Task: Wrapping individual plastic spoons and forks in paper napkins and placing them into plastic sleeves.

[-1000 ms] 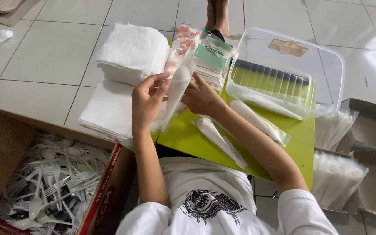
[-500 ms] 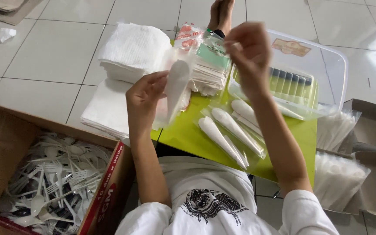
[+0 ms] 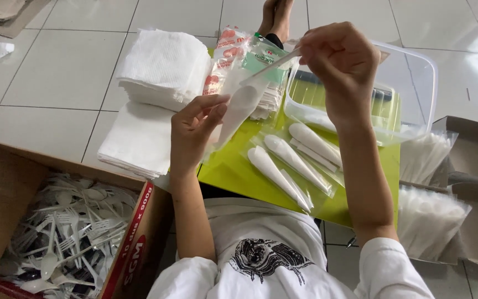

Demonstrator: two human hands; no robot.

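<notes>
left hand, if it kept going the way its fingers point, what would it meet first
The left hand points up and right, already touching the clear sleeve with the spoon in it. Past that, probably the sachet stack, though depth is unclear.

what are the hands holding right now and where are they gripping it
A narrow clear plastic sleeve with white cutlery inside: the left hand pinches its lower end, the right hand its upper tip.

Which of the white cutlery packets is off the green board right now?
The packet pinched between the left hand and right hand, held up in the air. The three others lie flat on the green board.
</notes>
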